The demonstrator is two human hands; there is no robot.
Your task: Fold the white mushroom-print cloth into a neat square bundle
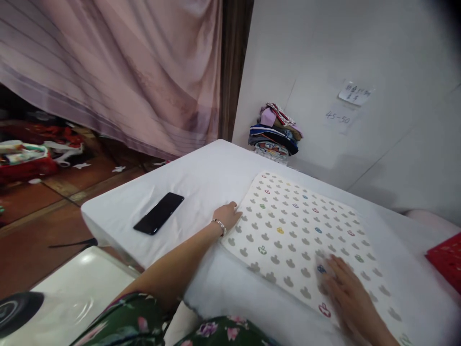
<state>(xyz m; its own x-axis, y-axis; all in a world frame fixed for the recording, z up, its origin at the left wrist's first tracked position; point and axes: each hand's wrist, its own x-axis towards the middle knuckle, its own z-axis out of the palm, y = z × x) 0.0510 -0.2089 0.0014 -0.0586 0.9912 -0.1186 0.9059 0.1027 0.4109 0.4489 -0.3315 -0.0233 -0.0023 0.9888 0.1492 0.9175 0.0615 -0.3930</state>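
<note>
A white printed cloth lies spread out flat on the white-covered table. Rows of small grey motifs cover it, with some red, green, blue and yellow outlined ones among them. My left hand, a bracelet at its wrist, rests at the cloth's left edge with its fingers stretched out onto it. On the near right part of the cloth lies my right hand, palm down and fingers extended, partly smeared by motion. Neither hand shows anything lifted from the table.
A black phone lies on the table left of my arm. Folded clothes are piled at the back by the wall. A red object is at the right edge. A white plastic surface stands lower left, and a pink curtain hangs behind.
</note>
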